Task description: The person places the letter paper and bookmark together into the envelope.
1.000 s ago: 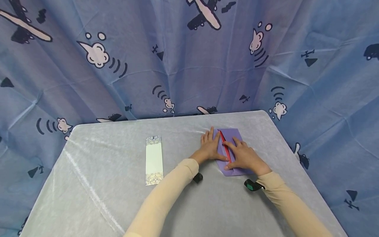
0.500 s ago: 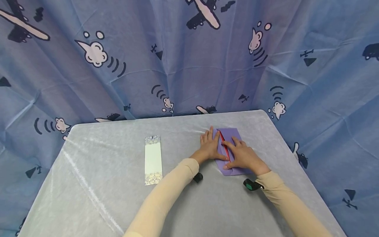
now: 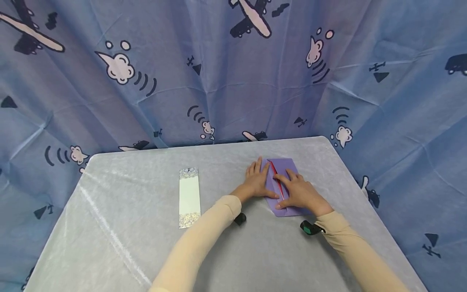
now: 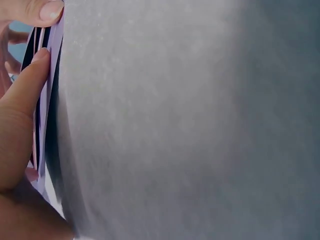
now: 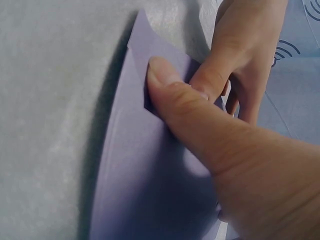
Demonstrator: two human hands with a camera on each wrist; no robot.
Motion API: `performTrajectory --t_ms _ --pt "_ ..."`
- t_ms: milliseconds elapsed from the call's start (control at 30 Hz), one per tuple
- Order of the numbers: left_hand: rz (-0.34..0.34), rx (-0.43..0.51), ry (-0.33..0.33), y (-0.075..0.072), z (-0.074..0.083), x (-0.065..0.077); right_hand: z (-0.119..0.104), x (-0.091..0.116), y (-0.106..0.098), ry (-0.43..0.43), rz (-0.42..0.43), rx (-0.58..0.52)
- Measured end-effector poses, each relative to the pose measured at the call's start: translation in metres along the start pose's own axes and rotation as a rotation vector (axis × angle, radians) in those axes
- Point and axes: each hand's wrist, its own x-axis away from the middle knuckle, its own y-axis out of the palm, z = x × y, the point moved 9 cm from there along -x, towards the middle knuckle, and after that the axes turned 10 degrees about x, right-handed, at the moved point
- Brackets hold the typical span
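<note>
A flat purple envelope lies toward the far right of the table, its long slit showing a narrow red strip. My left hand rests on its left side with the fingers spread and the thumb reaching toward the slit. Across the slit, my right hand presses on the right side, fingertips and thumb near the opening. In the right wrist view the right thumb lies on the purple paper by a notched edge. Stacked thin layers of the envelope show edge-on beside the left thumb in the left wrist view.
A pale card with patterned bands at both ends lies left of the hands. Everything sits on a table with a grey cloth. A blue curtain with airplane prints hangs behind the table's far edge.
My left hand has shifted slightly left, its thumb drawing back from the slit. The red strip looks thinner. The right hand stays almost still.
</note>
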Motion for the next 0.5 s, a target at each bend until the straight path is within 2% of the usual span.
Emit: performTrajectory --t_ms 200,500 --pt "-0.015 0.055 0.025 -0.009 -0.005 0.008 0.001 0.0 0.002 0.007 -0.018 -0.002" --pt "0.018 0.188 0.043 -0.038 -0.024 0.031 0.001 -0.001 0.004 0.008 -0.023 0.003"
